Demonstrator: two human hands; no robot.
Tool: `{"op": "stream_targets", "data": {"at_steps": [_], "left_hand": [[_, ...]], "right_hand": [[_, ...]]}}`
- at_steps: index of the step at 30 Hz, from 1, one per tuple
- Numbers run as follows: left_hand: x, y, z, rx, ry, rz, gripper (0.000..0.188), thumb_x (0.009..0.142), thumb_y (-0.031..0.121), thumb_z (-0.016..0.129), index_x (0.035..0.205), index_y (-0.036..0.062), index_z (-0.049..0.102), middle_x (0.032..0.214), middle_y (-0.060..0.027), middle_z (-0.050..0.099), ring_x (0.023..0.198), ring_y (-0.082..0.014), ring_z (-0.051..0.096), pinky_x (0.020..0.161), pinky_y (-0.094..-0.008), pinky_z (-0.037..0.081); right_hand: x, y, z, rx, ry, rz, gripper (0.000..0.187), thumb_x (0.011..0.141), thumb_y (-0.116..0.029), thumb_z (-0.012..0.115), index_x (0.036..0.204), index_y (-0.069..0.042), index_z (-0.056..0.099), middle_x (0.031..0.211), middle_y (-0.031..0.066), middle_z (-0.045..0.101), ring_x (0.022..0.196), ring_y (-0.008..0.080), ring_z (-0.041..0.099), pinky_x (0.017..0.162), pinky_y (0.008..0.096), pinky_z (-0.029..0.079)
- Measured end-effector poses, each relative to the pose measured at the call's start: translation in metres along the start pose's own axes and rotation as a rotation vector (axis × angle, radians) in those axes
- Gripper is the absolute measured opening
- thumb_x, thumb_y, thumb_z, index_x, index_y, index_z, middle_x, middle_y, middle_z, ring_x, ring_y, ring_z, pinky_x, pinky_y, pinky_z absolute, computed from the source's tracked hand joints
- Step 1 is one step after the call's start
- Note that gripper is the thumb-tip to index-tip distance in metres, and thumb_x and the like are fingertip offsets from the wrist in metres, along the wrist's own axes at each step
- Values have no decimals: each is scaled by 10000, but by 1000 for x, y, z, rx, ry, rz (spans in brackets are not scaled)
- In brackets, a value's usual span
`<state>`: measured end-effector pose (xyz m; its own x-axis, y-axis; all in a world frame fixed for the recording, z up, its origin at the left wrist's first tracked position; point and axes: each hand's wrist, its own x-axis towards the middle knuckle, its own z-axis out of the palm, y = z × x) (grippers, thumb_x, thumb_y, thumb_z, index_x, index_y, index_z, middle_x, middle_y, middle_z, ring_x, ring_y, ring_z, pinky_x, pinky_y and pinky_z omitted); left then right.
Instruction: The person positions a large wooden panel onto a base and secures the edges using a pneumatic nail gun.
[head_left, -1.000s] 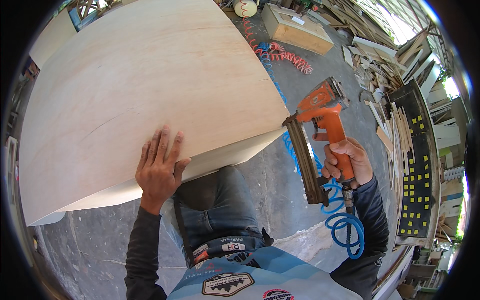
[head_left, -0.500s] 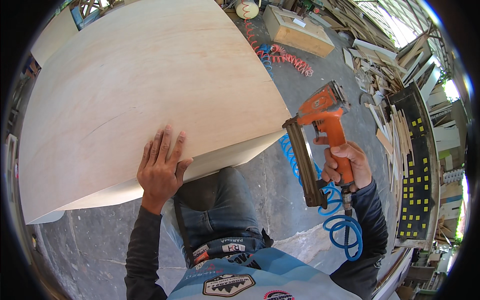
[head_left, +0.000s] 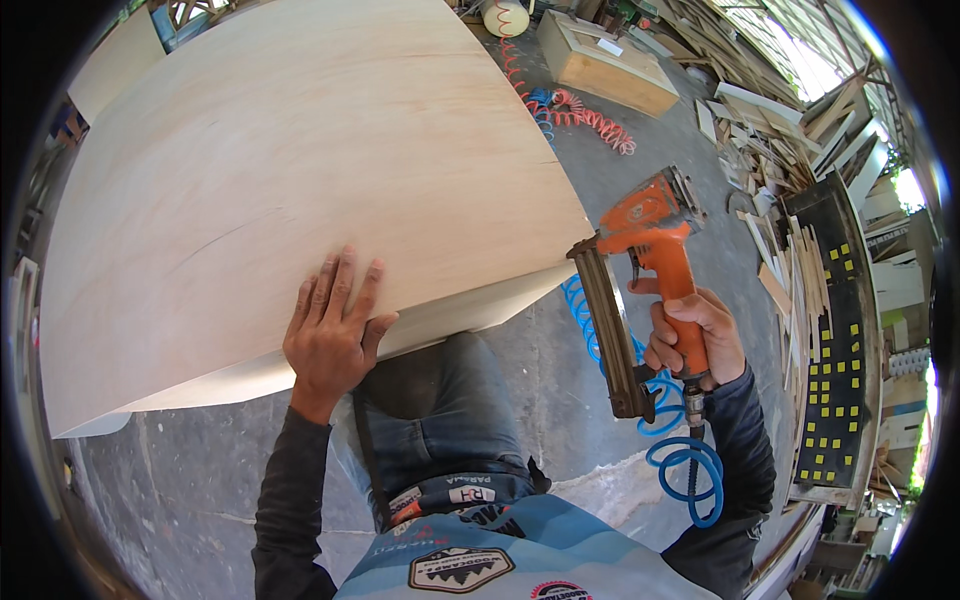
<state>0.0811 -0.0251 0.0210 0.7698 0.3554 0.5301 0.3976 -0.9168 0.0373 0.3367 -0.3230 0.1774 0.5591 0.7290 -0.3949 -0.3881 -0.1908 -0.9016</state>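
Observation:
A large pale plywood panel [head_left: 300, 130] forms the top of a box-like piece in front of me. My left hand [head_left: 332, 330] lies flat near its front edge, fingers spread, holding nothing. In my right hand [head_left: 700, 330] is an orange pneumatic nail gun [head_left: 650, 215], gripped by its handle. The gun's nose is close to the panel's right front corner; whether they touch I cannot tell. Its dark magazine [head_left: 612, 340] points down toward me. A coiled blue air hose [head_left: 690, 480] hangs from the base of the handle.
Red coiled hose [head_left: 600, 125] lies on the grey concrete floor [head_left: 520, 400] beyond the panel's right side. Farther back stands a wooden box [head_left: 610, 65]. Wood offcuts [head_left: 750, 140] are heaped at the right, beside a black board with yellow squares [head_left: 835, 370].
My left hand has shifted very slightly to the right in the picture, along with a small shift of the whole view. The nail gun stays by the panel's corner.

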Motion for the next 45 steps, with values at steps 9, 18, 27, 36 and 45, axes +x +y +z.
{"op": "stream_targets", "data": {"at_steps": [9, 18, 27, 36, 45], "left_hand": [[0, 2, -3, 7, 5, 8, 539, 1031, 542, 467, 1435, 217, 612, 1492, -115, 558, 1344, -325, 557, 1110, -473, 436], [11, 9, -10, 4, -11, 4, 544, 1030, 535, 475, 1431, 195, 615, 1499, -111, 554, 1365, -318, 540, 1120, -472, 425], [4, 6, -9, -10, 14, 14, 537, 1030, 529, 482, 1422, 190, 624, 1490, -116, 563, 1362, -318, 545, 1113, -471, 431], [4, 6, -10, 5, 13, 16, 533, 1029, 530, 484, 1420, 196, 627, 1484, -113, 569, 1355, -318, 551, 1110, -467, 435], [4, 5, -8, 22, 9, 13, 537, 1032, 541, 466, 1421, 208, 627, 1486, -104, 569, 1350, -314, 558, 1114, -461, 433]], "right_hand": [[-6, 1, 8, -47, -23, 0, 510, 919, -192, 576, 1325, 109, 510, 682, 57, 518, 459, 178, 531, 584, 357, 513], [-9, -4, 39, -25, -117, 81, 528, 915, -189, 588, 1352, 99, 516, 693, 64, 530, 458, 184, 532, 575, 351, 491], [-8, 1, 45, -4, -98, 76, 535, 914, -181, 579, 1356, 107, 496, 693, 67, 527, 466, 189, 544, 591, 360, 494], [-6, 0, 46, 6, -111, 82, 524, 920, -177, 575, 1347, 116, 497, 689, 65, 525, 454, 190, 532, 579, 358, 482], [-3, 1, 45, 1, -130, 67, 524, 920, -179, 576, 1345, 117, 495, 682, 63, 523, 455, 183, 529, 565, 350, 481]]}}
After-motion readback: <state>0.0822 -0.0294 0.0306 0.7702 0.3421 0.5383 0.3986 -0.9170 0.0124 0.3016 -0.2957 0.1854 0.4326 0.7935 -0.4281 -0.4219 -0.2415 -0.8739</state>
